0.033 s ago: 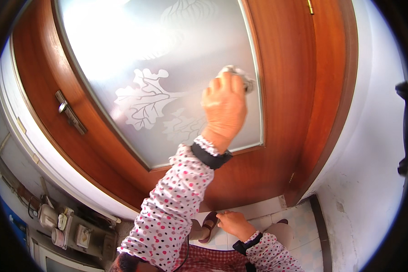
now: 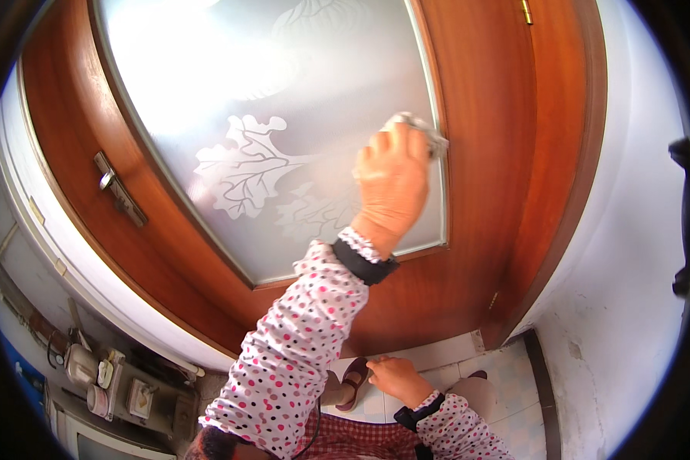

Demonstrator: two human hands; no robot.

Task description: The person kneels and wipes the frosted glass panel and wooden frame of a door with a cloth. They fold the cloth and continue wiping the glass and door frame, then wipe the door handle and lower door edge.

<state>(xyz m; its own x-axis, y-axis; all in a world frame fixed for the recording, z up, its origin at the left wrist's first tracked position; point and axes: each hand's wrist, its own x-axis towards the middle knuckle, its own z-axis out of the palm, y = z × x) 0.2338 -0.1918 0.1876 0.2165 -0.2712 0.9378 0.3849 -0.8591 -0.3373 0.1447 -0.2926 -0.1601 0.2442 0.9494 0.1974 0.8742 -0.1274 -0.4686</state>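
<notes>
My left hand [image 2: 395, 172] is closed around a crumpled greyish-white cloth [image 2: 418, 126], which shows past the fingertips. It presses the cloth against the frosted glass panel [image 2: 322, 115] of a brown wooden door [image 2: 487, 153], right at the panel's right edge strip. Pale leaf patterns mark the glass to the left of the hand. Low down in front of my body, my right hand [image 2: 400, 379] hangs with its fingers curled in and nothing visible in them. Both sleeves are white with dots, and each wrist wears a black band.
A metal door handle [image 2: 109, 182] is on the door's left side, a brass hinge [image 2: 526, 11] at upper right. A white wall [image 2: 629, 230] stands to the right. At lower left is a shelf [image 2: 130, 410] with small containers. My shoe [image 2: 352, 383] stands on the tiled floor [image 2: 514, 391].
My left hand has slid a little to the right with the cloth, onto the glass panel's edge. The right hand has stayed in place.
</notes>
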